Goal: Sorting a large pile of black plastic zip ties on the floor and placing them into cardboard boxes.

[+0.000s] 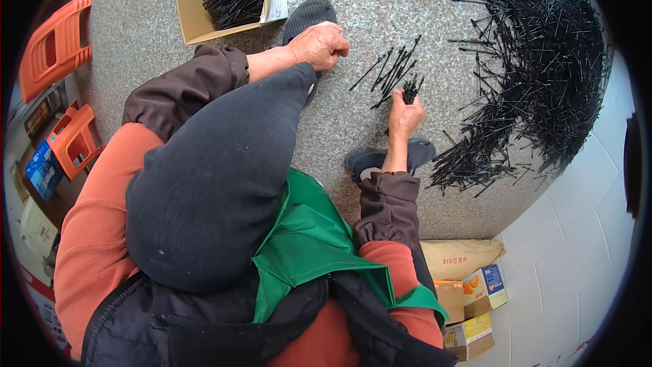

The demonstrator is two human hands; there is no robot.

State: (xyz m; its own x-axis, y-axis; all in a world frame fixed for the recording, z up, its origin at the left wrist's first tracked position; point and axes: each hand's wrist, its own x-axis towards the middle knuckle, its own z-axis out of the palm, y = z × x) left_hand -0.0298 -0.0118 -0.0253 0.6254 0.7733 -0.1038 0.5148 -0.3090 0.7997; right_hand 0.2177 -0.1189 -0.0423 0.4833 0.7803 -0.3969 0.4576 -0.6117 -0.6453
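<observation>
My right hand (pixel 406 117) is closed around a bundle of thin black plastic sticks (pixel 411 87), whose ends stick up above the fingers. Just past it, several loose sticks (pixel 395 71) lie on the speckled floor, roughly side by side. To their left, my left hand (pixel 318 46) is curled with fingers pressed together, above my left shoe (pixel 309 17); whether anything is in it is hidden. A large tangled heap of the same sticks (pixel 550 61) spreads across the floor at the right.
An open cardboard box (pixel 190 3) of black sticks stands beyond my left hand. Orange plastic stools (pixel 58 47) are at the far left. Near the white wall (pixel 564 285) at the lower right are a brown paper sack (pixel 458 258) and small cartons (pixel 468 333). My knee (pixel 217 170) is raised under dark cloth.
</observation>
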